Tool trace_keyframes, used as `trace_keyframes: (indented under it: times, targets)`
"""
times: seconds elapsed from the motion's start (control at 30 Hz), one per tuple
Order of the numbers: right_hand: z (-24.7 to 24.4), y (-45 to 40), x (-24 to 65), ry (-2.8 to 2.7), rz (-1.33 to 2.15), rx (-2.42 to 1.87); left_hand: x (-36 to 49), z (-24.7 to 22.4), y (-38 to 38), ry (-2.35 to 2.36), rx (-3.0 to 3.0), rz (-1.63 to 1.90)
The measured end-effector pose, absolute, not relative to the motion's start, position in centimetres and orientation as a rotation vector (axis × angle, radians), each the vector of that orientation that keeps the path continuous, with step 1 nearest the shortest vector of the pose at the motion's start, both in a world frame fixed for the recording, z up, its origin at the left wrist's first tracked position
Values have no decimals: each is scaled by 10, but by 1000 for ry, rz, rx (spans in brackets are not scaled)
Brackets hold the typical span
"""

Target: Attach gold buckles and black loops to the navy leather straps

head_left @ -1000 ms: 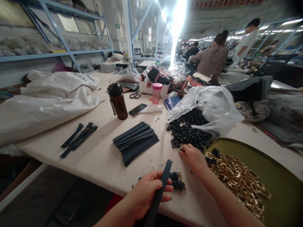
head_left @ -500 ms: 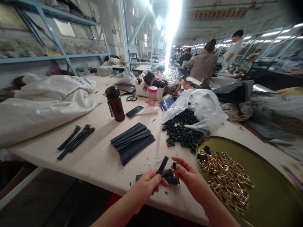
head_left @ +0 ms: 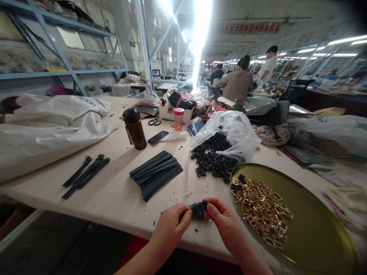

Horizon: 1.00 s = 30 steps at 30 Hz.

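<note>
Head view, dark strap (head_left: 198, 208), pinched between fingers (head_left: 213, 211)

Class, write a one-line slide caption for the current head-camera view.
Left hand and right hand hold a dark strap over a worktable, near a tray of gold-coloured pieces.

Blue metal shelving (head_left: 94, 71) along L side, pale windows (head_left: 70, 37) behind. V. bright vertical glare (head_left: 200, 38) nr ctr, strip lights (head_left: 346, 39) upper R. Reddish banner (head_left: 252, 28) w/ characters at back; pale surface (head_left: 120, 198) up front.

dark strips (head_left: 156, 175) on pale table (head_left: 114, 198)
</note>
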State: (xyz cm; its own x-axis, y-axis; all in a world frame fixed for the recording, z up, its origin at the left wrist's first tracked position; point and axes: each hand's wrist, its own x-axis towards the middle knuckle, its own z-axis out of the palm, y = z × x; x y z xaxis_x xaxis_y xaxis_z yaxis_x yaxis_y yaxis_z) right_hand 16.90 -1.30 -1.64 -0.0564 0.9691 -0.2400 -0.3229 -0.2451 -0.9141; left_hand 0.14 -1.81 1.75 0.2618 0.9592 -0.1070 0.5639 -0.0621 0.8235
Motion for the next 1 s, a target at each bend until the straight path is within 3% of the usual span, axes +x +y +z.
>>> trace_keyframes:
  times: [0.23, 0.63, 0.9, 1.0]
  targets:
    - [-11, -20, 175, -1072, 1560, -1126, -9, 19, -13, 1345, 1970, 372]
    - [-5, -20, 171, -1145, 1636, -1069, 2, 25, -13, 1196, 1779, 334]
    - [-26, -25, 161, -1162, 1425, -1087, 8, 9, -21, 1021, 1240, 464]
    - [-24, -14, 188, -1523, 1104, -1324, 7, 4, -17, 1059, 1181, 580]
